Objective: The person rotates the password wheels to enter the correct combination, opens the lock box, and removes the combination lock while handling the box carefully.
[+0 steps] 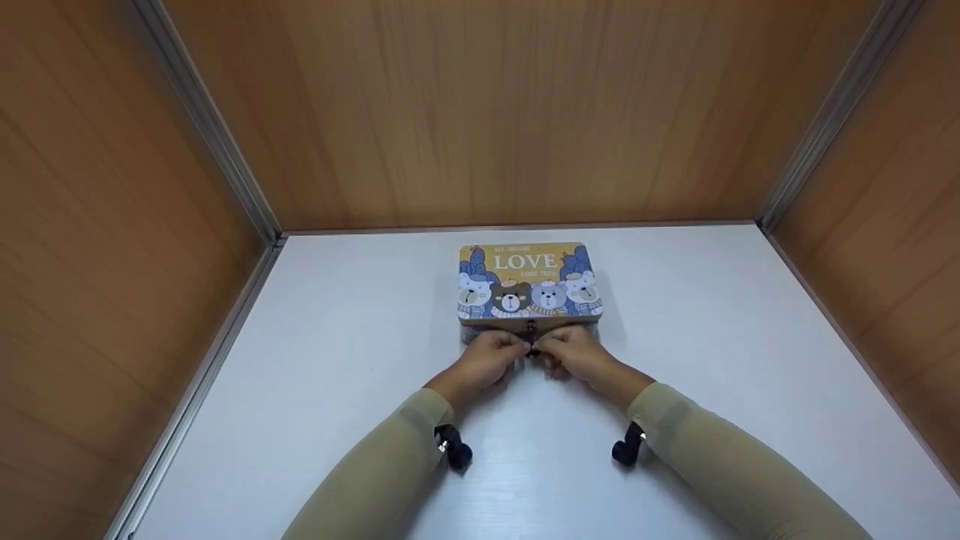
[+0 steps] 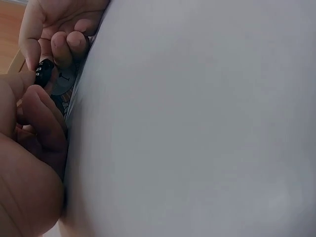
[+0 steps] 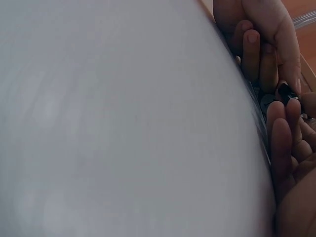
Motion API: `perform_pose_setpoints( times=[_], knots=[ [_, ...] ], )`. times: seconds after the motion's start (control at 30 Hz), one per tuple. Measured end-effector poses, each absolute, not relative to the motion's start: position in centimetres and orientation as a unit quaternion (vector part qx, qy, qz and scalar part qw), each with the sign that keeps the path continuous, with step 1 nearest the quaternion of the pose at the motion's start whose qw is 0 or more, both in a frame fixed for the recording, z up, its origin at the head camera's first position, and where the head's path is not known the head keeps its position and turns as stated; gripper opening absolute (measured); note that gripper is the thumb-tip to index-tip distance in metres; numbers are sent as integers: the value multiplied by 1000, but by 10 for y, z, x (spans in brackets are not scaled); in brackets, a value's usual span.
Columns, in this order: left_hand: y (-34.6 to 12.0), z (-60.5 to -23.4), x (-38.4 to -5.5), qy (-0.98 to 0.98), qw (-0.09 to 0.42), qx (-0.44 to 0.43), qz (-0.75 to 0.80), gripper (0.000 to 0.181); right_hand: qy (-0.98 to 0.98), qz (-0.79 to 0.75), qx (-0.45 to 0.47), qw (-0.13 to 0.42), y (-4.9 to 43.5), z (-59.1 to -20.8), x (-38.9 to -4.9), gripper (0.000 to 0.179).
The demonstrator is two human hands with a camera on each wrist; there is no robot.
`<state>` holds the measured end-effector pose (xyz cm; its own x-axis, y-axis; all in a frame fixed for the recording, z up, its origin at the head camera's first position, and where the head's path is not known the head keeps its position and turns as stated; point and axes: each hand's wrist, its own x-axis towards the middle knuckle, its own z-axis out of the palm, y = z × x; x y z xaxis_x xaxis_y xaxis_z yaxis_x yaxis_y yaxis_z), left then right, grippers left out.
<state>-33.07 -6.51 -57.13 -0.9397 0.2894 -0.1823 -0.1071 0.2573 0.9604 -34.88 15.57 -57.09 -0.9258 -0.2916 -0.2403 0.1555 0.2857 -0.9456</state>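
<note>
A yellow and blue lidded box, printed with bears and the word LOVE, stands with its lid down. At the middle of its front hangs a small black combination padlock. The left hand pinches the padlock from the left, while the right hand pinches it from the right. White marks show on the dials of the padlock in the left wrist view. Fingers largely cover the padlock in the right wrist view. Whether its shackle is fastened cannot be seen.
The box stands on a white table, towards its back edge. Wood-grain panels with metal corner strips close in the back and both sides. A small black camera is strapped at the left wrist, another camera at the right.
</note>
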Motion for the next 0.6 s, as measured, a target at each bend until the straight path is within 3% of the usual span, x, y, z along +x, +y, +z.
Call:
perform_pose_setpoints(
  times=[0.6],
  knots=[
    [-65, -571, -331, 778, 162, 68, 603, 20, 783, -593, -39, 185, 155, -570, -347, 14]
  ],
)
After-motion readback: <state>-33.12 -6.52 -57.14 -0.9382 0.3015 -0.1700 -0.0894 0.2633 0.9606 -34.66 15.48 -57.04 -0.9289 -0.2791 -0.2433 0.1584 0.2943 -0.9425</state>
